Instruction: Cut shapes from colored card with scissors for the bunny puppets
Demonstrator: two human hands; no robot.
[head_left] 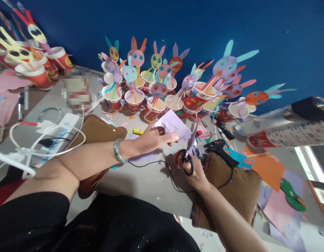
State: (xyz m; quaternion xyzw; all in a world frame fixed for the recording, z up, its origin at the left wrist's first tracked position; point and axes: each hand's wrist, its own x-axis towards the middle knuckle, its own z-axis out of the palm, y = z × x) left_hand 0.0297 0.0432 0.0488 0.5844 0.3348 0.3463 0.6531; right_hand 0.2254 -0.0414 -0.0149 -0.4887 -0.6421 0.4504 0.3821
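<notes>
My left hand [153,140] grips a sheet of light purple paper [172,122] over the table, thumb on top. A faint drawn outline shows near the sheet's right edge. In my right hand [193,173] is a pair of scissors [190,150] with black handles. Its blades point up and away from me, right at the paper's right edge; whether they are cutting into it I cannot tell. A yellow marker [138,132] lies just beyond my left wrist. More purple paper lies partly hidden beneath my left hand.
Several paper cups [135,101] with rabbit-faced paper figures stand along the blue wall [162,21]. Brown cushions [230,189] lie on both sides. A black glue gun [219,150], an orange sheet [266,168] and a tall stack of cups [290,133] are at right; white cables [49,140] at left.
</notes>
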